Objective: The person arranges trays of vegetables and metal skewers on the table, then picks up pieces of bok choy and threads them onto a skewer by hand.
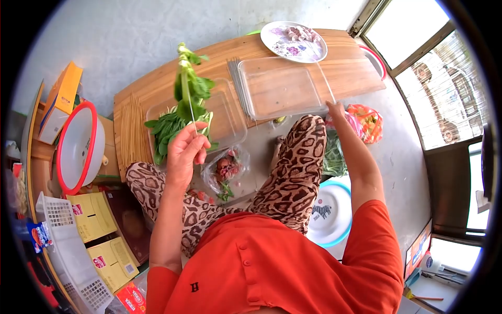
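Observation:
My left hand [187, 149] is raised, its fingers pinched on the lower end of a thin skewer [191, 107]. Leafy greens [196, 89] are threaded along the skewer's upper part. Below and behind it, more loose greens [164, 133] lie in a clear plastic tray [230, 123]. My right hand [336, 111] is at the near right corner of a second clear tray [282, 86], with its fingers closed on the rim. Bare skewers [236, 83] lie in a row along that tray's left side, and a larger bundle of skewers [130, 128] rests at the table's left end.
A patterned plate [280, 47] with meat pieces stands at the table's back. A plastic bag [230, 165] of scraps lies on the floor between my legs. Colourful bags [366, 123] sit at right, beside a blue-rimmed basin [332, 209]. At left are a red-rimmed basin [83, 149] and cartons [94, 214].

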`<state>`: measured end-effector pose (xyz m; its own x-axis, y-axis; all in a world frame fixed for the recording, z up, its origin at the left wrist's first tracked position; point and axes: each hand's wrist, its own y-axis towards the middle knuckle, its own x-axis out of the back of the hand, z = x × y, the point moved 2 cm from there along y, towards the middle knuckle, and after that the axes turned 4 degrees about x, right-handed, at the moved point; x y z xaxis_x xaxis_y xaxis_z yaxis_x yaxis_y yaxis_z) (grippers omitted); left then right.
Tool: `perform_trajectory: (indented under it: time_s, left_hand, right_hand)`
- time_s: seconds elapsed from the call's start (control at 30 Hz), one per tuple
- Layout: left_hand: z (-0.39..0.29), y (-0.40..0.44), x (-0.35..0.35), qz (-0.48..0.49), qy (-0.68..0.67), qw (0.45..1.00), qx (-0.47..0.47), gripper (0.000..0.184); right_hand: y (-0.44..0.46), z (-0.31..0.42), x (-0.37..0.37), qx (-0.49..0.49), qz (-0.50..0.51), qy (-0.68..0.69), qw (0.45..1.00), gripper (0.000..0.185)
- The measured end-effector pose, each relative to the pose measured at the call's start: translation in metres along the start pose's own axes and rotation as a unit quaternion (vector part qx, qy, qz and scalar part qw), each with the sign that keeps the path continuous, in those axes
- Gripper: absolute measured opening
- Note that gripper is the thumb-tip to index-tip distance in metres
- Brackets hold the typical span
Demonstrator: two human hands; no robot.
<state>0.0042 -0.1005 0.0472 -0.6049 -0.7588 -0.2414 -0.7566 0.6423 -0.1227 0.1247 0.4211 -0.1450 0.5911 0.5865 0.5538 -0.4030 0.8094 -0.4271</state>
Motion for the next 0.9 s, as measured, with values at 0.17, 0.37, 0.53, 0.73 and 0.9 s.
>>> perform_trajectory:
  time_s: [0.17,0.37,0.53,0.73,0.9]
  left_hand:
    - [-0.004,0.009,0.007,-0.04,0.015,0.999,0.001,0.027]
    - [0.003,0.034,-0.03,0.001,-0.027,1.0,-0.008,0.028]
    - [0.019,0.042,-0.069,0.045,-0.053,0.998,0.007,0.027]
    - [0.029,0.051,-0.091,0.101,-0.016,0.994,0.031,0.029]
    - [0.036,0.043,-0.071,0.111,0.059,0.988,0.092,0.028]
  right_hand:
    - [-0.063,0.065,0.001,0.353,-0.096,0.019,0.93,0.041]
    - [-0.23,0.17,-0.056,0.33,0.349,0.218,0.85,0.037]
    - [-0.283,0.193,-0.09,0.362,0.392,0.204,0.821,0.037]
    - [-0.276,0.184,-0.081,0.326,0.36,0.224,0.845,0.026]
    - [-0.251,0.182,-0.07,0.26,0.356,0.273,0.855,0.025]
